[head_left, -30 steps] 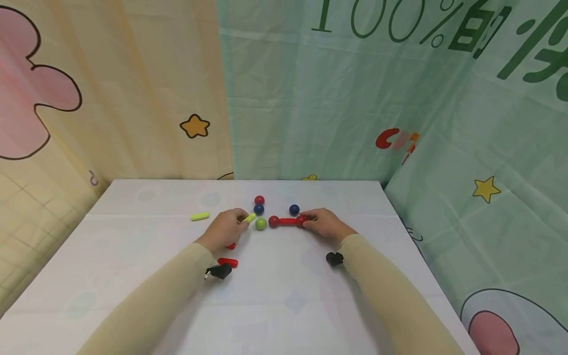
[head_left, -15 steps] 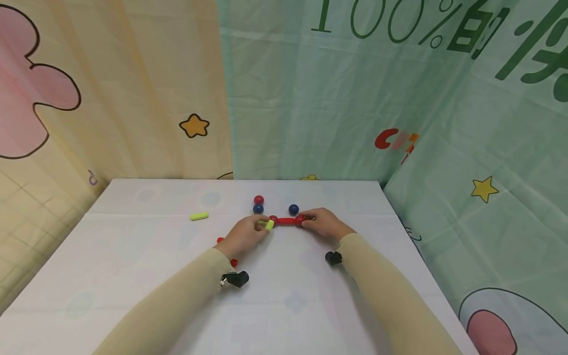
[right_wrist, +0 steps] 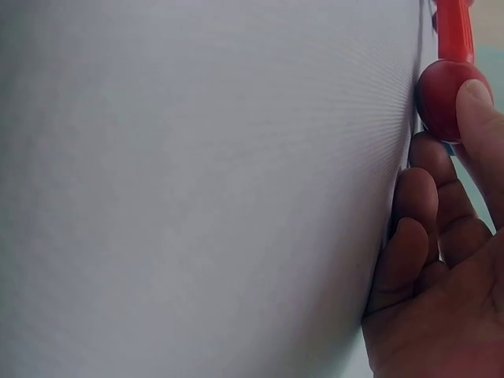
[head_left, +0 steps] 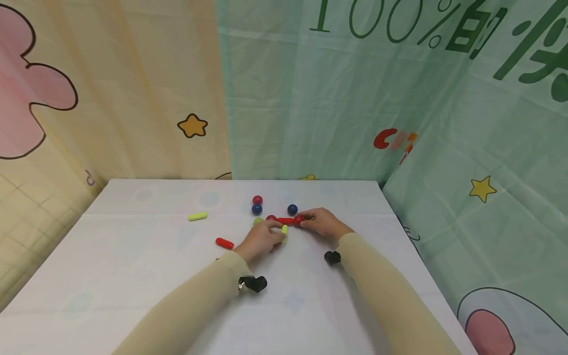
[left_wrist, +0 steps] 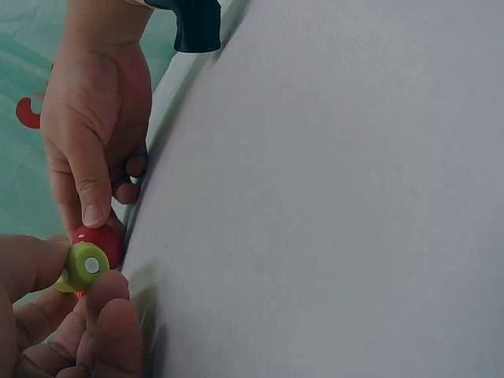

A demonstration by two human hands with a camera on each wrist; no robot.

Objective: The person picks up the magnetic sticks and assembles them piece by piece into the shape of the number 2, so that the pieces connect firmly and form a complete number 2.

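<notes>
At the table (head_left: 306,310), lime rod (left_wrist: 87,264) between left fingers (left_wrist: 118,331), red ball (right_wrist: 441,98) between right fingers (right_wrist: 415,193).

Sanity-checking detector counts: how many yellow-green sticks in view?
2: the held stick in the left hand; the loose stick on the table, left of that hand. Others may be hidden.

A rod (head_left: 287,221) lies between two balls (head_left: 298,220) on the table (head_left: 111,256) — another ball (head_left: 292,209) behind, a stick (head_left: 197,216) well left.
</notes>
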